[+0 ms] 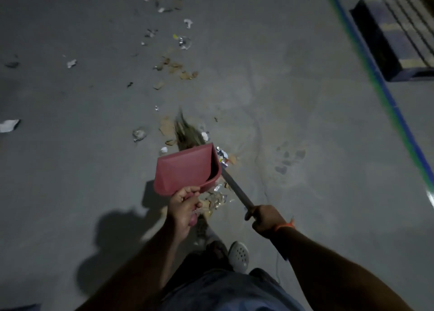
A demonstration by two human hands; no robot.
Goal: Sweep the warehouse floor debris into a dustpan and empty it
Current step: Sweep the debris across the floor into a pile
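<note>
Your left hand (184,207) grips the handle of the red dustpan (185,168), held tilted at centre frame. Your right hand (265,218) clamps the broom (237,191), whose blurred bristles sit at the pan's 12 o'clock. Debris (175,67) scatters over the floor (293,99) toward 11 o'clock.

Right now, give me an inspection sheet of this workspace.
Surface: grey concrete floor, dusty.
Job's things: red dustpan held tilted; broom with bristles beyond the pan's far edge.
Clutter: cardboard scraps, paper bits and foil wrappers scattered ahead and beside the pan.
Hands: left hand grips the dustpan handle; right hand grips the broom handle.
Cables: nothing seen.
Surroundings: blue-green floor line; dark pallet beyond it.
</note>
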